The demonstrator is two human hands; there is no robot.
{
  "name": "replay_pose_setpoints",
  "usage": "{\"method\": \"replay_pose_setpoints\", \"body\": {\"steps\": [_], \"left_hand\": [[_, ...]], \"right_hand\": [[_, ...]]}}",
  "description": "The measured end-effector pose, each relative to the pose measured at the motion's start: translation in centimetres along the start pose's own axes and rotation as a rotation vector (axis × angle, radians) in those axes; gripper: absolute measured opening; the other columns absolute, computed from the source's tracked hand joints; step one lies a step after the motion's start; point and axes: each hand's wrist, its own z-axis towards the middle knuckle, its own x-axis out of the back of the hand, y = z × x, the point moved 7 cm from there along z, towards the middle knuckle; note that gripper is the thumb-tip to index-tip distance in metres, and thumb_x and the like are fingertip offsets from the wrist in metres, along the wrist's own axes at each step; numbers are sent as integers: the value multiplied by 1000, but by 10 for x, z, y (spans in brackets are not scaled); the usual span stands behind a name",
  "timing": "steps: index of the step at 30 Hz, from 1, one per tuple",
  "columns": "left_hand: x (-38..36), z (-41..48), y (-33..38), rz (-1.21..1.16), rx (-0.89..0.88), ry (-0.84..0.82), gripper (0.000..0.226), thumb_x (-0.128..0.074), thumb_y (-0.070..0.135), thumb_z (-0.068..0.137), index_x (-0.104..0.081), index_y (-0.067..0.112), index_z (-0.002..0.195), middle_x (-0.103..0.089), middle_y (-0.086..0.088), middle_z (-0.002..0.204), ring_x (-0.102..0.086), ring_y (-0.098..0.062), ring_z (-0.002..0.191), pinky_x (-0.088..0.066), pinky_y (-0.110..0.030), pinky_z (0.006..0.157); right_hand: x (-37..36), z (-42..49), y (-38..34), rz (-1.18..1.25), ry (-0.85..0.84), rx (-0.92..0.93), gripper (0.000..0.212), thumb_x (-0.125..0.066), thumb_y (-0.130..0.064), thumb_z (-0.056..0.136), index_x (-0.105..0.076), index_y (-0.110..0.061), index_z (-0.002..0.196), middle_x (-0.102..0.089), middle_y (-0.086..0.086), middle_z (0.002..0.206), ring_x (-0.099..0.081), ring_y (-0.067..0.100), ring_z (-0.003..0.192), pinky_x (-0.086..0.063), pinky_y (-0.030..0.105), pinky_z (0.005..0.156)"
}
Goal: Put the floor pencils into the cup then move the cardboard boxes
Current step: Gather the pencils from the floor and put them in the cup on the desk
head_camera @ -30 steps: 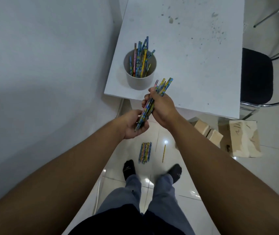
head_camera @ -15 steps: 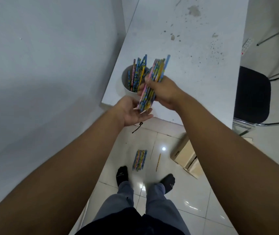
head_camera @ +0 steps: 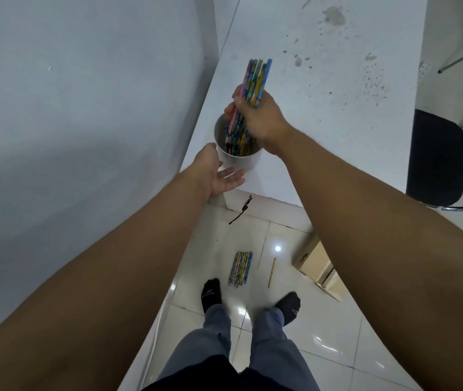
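My right hand (head_camera: 258, 117) grips a bundle of colourful pencils (head_camera: 255, 80) upright, their lower ends inside the grey cup (head_camera: 243, 162) at the near left corner of the white table (head_camera: 337, 122). More pencils stand in the cup. My left hand (head_camera: 219, 174) hovers just below and left of the cup, fingers straight, palm up, holding nothing. On the floor lie another bundle of pencils (head_camera: 241, 268) and a single yellow pencil (head_camera: 272, 272). Cardboard boxes (head_camera: 321, 266) sit on the floor to the right, partly hidden by my right arm.
A white wall runs along the left. A black chair (head_camera: 436, 159) stands right of the table. A dark cord (head_camera: 243, 208) hangs by the table's near edge. My feet in black socks (head_camera: 212, 294) stand on the glossy tile floor just behind the floor pencils.
My right hand has lifted the pencil bundle away from my left hand and lowered its ends into the cup. My left hand let go and now hangs open beside the cup.
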Motion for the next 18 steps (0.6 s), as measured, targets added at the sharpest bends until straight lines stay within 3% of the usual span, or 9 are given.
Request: {"method": "replay_pose_setpoints", "body": {"steps": [4, 10, 14, 18], "left_hand": [[1, 2, -5, -32, 10, -62, 57, -48, 51, 105, -44, 7, 140, -59, -24, 132, -71, -41, 105, -57, -55, 97], [8, 3, -6, -17, 14, -111, 57, -47, 54, 105, -48, 7, 136, -64, -24, 128, -72, -40, 106, -54, -54, 104], [7, -2, -6, -6, 21, -126, 58, -46, 55, 105, -48, 7, 137, -63, -23, 128, -72, -39, 105, -55, -53, 102], [9, -7, -4, 8, 21, -131, 58, -46, 56, 105, -50, 7, 137, -64, -22, 129, -72, -38, 106, -55, -53, 102]], "right_hand": [[-18, -4, 25, -182, -37, -46, 19, -52, -13, 109, -67, -5, 120, -77, 15, 112, -72, 25, 110, -54, 36, 105], [-23, -2, 24, -262, 9, -23, 30, -64, -14, 104, -67, -16, 133, -67, -8, 127, -61, 12, 122, -45, 27, 112], [-13, -1, 14, -278, 62, 34, 38, -66, -11, 102, -63, -15, 140, -67, 2, 134, -63, 16, 126, -50, 28, 110], [-6, -8, 3, -344, 115, 144, 49, -63, -2, 101, -57, -13, 148, -61, 4, 149, -55, 14, 139, -42, 20, 114]]}}
